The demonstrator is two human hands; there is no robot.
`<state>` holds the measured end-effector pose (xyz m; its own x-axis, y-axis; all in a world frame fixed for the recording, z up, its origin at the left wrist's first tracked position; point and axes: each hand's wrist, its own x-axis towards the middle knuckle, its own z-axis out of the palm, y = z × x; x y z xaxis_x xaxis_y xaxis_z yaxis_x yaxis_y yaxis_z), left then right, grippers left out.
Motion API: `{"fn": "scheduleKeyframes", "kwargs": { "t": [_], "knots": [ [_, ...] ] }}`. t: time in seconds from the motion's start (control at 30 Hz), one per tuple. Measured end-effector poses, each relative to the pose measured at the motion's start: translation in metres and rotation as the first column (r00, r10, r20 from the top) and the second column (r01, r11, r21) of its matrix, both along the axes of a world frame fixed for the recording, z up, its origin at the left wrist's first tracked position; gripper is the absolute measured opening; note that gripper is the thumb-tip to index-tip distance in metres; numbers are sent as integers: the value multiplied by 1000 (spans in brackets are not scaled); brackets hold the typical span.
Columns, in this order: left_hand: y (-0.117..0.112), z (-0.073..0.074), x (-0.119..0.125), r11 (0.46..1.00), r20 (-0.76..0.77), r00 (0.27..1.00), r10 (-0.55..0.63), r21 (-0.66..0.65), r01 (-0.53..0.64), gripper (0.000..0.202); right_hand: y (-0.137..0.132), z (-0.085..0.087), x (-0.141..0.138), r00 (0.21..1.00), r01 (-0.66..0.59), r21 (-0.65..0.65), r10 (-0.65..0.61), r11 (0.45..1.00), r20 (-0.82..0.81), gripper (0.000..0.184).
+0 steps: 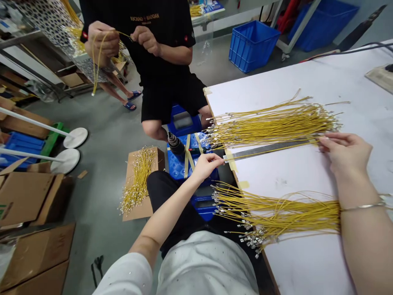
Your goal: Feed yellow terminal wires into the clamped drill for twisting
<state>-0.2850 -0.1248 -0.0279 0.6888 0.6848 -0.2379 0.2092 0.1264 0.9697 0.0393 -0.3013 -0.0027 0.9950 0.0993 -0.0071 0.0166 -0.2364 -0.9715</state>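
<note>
My left hand [207,167] pinches a thin yellow wire [273,150] at the near end of a steel ruler [270,150], which is taped to the white table [301,254]. The wire appears to run along the ruler to my right hand [345,153], whose fingers hold its far end. Just above the ruler lies a bundle of yellow wires with metal crimped terminals [270,123]. A second such bundle [276,211] lies below it, beneath my right forearm, its terminals overhanging the table edge.
A blue stool [187,164] holding a drill [176,144] stands beside the table. Crimped wires lie on a cardboard sheet [138,182] on the floor. A co-worker's hands [104,39] hold yellow wire opposite. Blue crates [253,46] and cardboard boxes [27,196] stand around.
</note>
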Motion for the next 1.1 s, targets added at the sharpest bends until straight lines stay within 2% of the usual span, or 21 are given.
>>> {"fn": "scheduleKeyframes", "kwargs": {
  "t": [0.27,0.4,0.53,0.87,1.1],
  "knots": [
    [-5,0,4,997,-48,997,53,52,-50,34,1,-2,1,1000,17,-12,-17,1000,19,20],
    [-7,3,6,998,-74,996,55,44,-52,43,1,-3,1,999,14,-36,-13,999,35,20],
    [-7,4,7,998,-76,995,62,11,-62,47,0,-5,3,999,13,-7,-13,1000,30,22],
    [-7,3,6,999,-34,999,36,-36,-38,43,0,-4,2,999,-4,-41,6,999,52,21],
    [3,0,-3,996,-32,999,-32,-84,29,36,1,-2,2,1000,13,-59,-12,998,21,22]
  ]
}}
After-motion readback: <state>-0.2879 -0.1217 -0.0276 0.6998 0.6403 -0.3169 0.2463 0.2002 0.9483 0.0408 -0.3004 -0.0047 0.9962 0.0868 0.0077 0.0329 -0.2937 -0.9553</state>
